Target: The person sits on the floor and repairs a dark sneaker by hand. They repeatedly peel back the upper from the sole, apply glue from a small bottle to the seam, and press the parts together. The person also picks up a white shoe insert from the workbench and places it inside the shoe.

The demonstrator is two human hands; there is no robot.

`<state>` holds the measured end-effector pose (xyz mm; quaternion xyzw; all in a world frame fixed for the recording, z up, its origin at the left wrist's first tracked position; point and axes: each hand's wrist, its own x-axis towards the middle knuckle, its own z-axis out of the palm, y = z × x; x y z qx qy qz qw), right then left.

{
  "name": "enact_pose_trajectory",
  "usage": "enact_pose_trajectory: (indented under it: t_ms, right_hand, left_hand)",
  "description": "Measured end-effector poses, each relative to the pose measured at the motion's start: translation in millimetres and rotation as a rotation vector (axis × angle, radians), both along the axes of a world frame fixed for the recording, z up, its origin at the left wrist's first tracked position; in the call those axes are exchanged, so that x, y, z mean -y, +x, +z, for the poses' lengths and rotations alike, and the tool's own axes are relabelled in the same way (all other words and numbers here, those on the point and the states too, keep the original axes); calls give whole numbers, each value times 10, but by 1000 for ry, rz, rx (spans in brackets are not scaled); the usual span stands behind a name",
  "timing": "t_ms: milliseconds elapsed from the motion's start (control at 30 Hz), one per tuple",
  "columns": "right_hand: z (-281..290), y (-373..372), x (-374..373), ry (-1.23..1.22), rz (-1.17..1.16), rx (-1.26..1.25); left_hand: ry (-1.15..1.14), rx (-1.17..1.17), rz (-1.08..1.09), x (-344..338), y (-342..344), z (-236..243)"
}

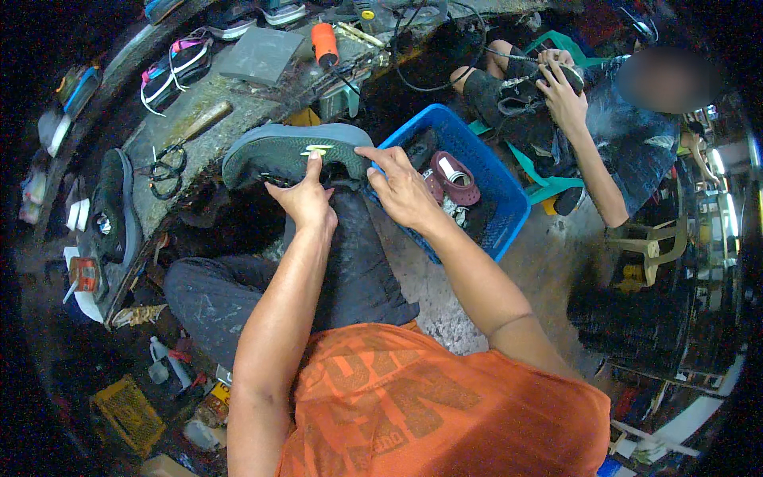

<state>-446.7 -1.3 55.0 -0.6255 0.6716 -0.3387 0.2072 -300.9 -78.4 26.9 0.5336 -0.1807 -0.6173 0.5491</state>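
A dark grey-green shoe [266, 147] is held on its side over my knees, its patterned sole facing me with small pale yellow-green marks near the middle. My left hand [306, 199] grips it from below, thumb against the sole and fingers partly hidden behind. At the right end of the shoe, my right hand [407, 191] has its index fingertip and thumb at the edge of the sole. Another dark shoe [118, 207] lies on the ledge to the left, apart from both hands.
A blue plastic basket [509, 187] with maroon clogs [459, 179] stands to my right. Beyond it a seated person [580, 119] handles a shoe. The stone ledge [262, 99] bears an orange-handled tool [324, 44], a grey block [262, 56] and several shoes. A yellow crate [129, 413] lies lower left.
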Motion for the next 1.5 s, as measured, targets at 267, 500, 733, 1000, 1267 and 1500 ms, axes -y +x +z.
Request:
enact_pose_trajectory:
  t_ms: [267, 500, 733, 1000, 1267, 1500]
  right_hand:
    - [168, 87, -78, -25, -16, -32]
    - [271, 241, -227, 33, 7, -43]
    - [272, 313, -326, -128, 64, -18]
    - [258, 347, -419, -154, 130, 85]
    - [100, 273, -372, 235, 48, 726]
    - [104, 341, -442, 369, 169, 950]
  left_hand:
    - [-3, 16, 15, -16, 56, -4]
    - [22, 63, -55, -217, 299, 75]
    - [16, 146, -24, -277, 435, 187]
    - [-50, 116, -297, -456, 770, 421]
    - [-309, 141, -493, -763, 907, 365]
    - [-147, 200, -382, -720, 1035, 483]
